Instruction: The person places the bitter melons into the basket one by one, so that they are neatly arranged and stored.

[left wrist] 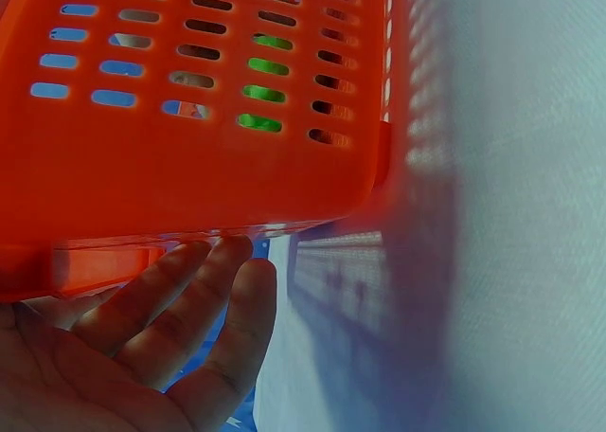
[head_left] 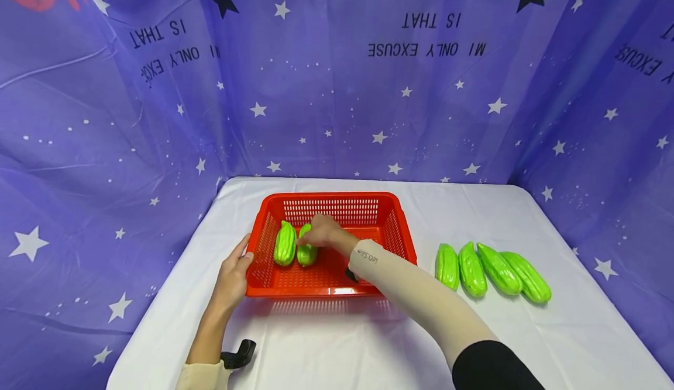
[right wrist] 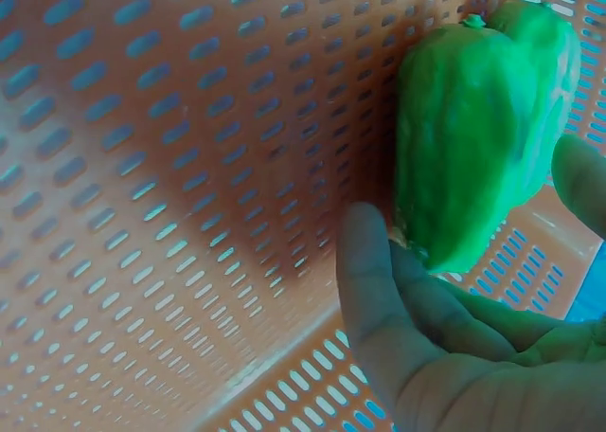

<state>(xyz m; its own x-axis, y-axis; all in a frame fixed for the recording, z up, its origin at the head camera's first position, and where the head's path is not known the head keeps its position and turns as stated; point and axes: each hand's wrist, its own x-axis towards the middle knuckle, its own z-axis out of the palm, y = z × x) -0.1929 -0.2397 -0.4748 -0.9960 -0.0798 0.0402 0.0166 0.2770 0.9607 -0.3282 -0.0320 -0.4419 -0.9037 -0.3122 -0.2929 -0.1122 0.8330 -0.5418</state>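
My left hand (head_left: 231, 276) holds the left rim of a red perforated plastic basket (head_left: 305, 292). In the left wrist view its fingers (left wrist: 194, 304) lie against the outside of the basket. Inside, a glossy green ridged gourd (head_left: 285, 245) lies near the left wall, with a second green ridged gourd (head_left: 307, 256) beside it. My right hand (head_left: 323, 231) is over that second gourd and partly hides it. The right wrist view shows its fingers (right wrist: 365, 261) spread by the end of the nearer gourd (right wrist: 464, 148), with the thumb apart from it.
Four is avoided here: several similar green gourds (head_left: 495, 270) lie in a row on the white tablecloth (head_left: 326, 343), right of the basket. A purple star-printed curtain (head_left: 337, 103) encloses the back and sides. My right forearm crosses the basket's front right corner.
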